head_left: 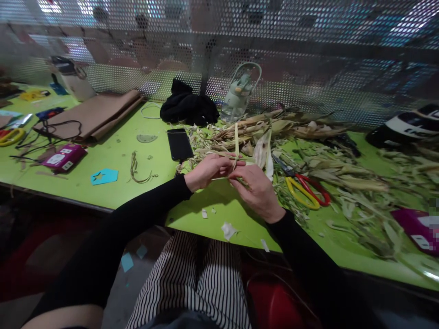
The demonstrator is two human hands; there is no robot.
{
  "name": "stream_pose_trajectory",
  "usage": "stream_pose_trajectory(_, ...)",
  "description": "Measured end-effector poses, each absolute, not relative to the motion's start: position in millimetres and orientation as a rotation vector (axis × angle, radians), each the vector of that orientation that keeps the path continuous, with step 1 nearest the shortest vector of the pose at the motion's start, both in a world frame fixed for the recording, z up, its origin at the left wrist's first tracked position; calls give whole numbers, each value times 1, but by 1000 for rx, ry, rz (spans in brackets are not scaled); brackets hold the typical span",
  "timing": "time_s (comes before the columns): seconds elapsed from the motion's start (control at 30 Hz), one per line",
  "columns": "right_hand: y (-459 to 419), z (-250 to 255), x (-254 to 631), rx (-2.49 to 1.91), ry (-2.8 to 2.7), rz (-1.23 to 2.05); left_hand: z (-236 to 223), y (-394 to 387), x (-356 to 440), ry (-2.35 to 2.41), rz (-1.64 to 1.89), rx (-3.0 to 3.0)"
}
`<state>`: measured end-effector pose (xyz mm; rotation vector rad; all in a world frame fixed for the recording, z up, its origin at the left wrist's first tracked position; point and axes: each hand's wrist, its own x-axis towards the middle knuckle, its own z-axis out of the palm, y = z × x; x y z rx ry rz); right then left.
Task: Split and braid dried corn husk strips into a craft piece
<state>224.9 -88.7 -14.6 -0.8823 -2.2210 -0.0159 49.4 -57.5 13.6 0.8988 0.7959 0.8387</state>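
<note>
My left hand (210,171) and my right hand (258,191) meet above the green table's front part. Both are closed on thin corn husk strips (236,140), one of which stands upright between them. The fingers overlap, so where the strips cross is partly hidden. A broad pale husk piece (263,153) lies just behind my right hand. Scissors (307,191) with one yellow and one red handle rest to the right of it, among green husk shreds. Behind the hands is a heap of dry corn husks (291,125).
A black phone (180,144), black cloth (188,107) and green bottle (237,93) stand or lie behind. Leftward are a twisted brown strand (135,170), a blue tag (104,176), a purple box (64,157) and brown paper (99,112). White scraps (228,230) lie near the table's front edge.
</note>
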Motion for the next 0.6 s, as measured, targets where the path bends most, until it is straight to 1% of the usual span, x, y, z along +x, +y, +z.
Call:
stream_pose_trajectory(0.1, -90, -11, 225, -920, -2137, 23, 10, -56, 50, 735, 874, 932)
stream_pose_trajectory(0.27, -87, -7, 231, -1145, -1825, -16, 5, -57, 52, 741, 828, 1071)
stream_pose_trajectory(0.47, -85, -8, 233, -1097, -2007, -102, -3, -64, 52, 915, 698, 1606)
stream_pose_trajectory(0.53, -85, -10, 232, -1079, -2059, -65, -8, -65, 55, 948, 679, 1662)
stream_pose_trajectory(0.6, -86, -11, 231, -1077, -2063, -34, -13, -66, 57, 886, 661, 1589)
